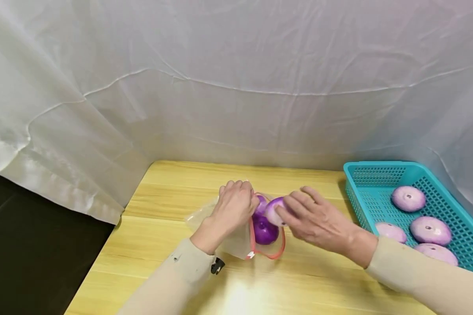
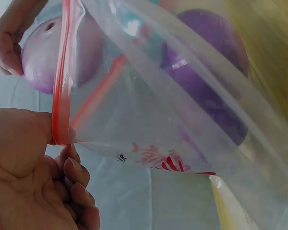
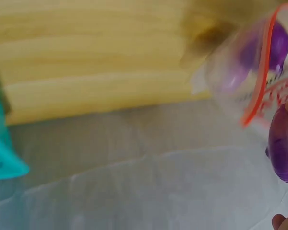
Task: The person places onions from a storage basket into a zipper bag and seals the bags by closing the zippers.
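A clear zip bag [image 1: 236, 243] with a red-orange zip edge lies on the table, its mouth open toward the right. My left hand [image 1: 234, 203] pinches the bag's rim near the top; the left wrist view shows the thumb against the zip strip [image 2: 61, 96]. Inside the bag are two purple onions [image 1: 266, 232], seen through the film in the left wrist view. My right hand [image 1: 319, 221] grips another purple onion [image 1: 275, 211] by its side, right at the bag's mouth. In the right wrist view that onion [image 3: 283, 148] is partly cut off by the frame edge.
On the right stands a turquoise plastic basket [image 1: 382, 165] with several purple onions [image 1: 430, 230] in it, partly behind my right forearm. A light wood table [image 1: 161, 183] carries everything. Pale cloth [image 1: 236, 122] hangs behind and at the left.
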`<state>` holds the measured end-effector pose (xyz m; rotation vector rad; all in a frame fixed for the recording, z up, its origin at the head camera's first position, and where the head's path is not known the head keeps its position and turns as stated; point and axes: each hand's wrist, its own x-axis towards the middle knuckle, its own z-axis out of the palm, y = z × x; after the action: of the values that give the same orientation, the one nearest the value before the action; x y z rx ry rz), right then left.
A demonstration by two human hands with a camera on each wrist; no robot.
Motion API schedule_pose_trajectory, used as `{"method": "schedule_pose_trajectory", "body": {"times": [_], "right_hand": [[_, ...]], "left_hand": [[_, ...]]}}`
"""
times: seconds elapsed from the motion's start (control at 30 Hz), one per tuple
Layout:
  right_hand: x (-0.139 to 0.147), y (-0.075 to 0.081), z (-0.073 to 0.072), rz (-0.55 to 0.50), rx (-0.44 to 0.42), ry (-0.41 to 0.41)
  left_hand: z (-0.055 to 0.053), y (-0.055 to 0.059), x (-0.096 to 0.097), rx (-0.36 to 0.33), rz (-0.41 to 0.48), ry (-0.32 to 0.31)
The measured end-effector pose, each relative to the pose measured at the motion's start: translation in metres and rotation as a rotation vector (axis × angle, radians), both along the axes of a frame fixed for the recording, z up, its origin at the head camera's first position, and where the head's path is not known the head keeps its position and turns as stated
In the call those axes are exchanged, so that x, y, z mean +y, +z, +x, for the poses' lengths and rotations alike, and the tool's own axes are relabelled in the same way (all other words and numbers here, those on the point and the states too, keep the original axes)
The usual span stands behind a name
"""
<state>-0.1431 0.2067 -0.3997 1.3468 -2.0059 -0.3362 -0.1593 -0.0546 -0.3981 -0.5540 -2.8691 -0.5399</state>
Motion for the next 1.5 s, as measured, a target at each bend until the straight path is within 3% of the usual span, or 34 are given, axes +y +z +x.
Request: {"method": "schedule_pose_trajectory", "body": {"times": [0.23,0.43,0.6,0.97,1.33,1.5], "right_hand": [[-0.020,-0.019,0.006,0.129,0.032,0.038],[-0.024,-0.025,0.004,0.144,0.039,0.024],[-0.025,-0.025,0.005,0.135,-0.023,-0.006],[-0.016,-0.027,0.002,0.067,-0.051,-0.030],[-0.003,-0.033,-0.001,-0.132,-0.067,-0.127],[-0.002,-0.037,-0.006,-0.154,-0.084,-0.199]], "left_hand": [[0.003,0.009,0.009,-0.056,0.034,-0.014],[0.004,0.012,0.011,-0.092,0.054,-0.031],[0.005,0.011,0.011,-0.096,0.063,-0.032],[0.002,0.015,0.008,-0.130,0.120,-0.005],[0.002,0.019,0.003,-0.137,0.179,0.009],[0.004,0.018,0.004,-0.160,0.190,0.010]]}}
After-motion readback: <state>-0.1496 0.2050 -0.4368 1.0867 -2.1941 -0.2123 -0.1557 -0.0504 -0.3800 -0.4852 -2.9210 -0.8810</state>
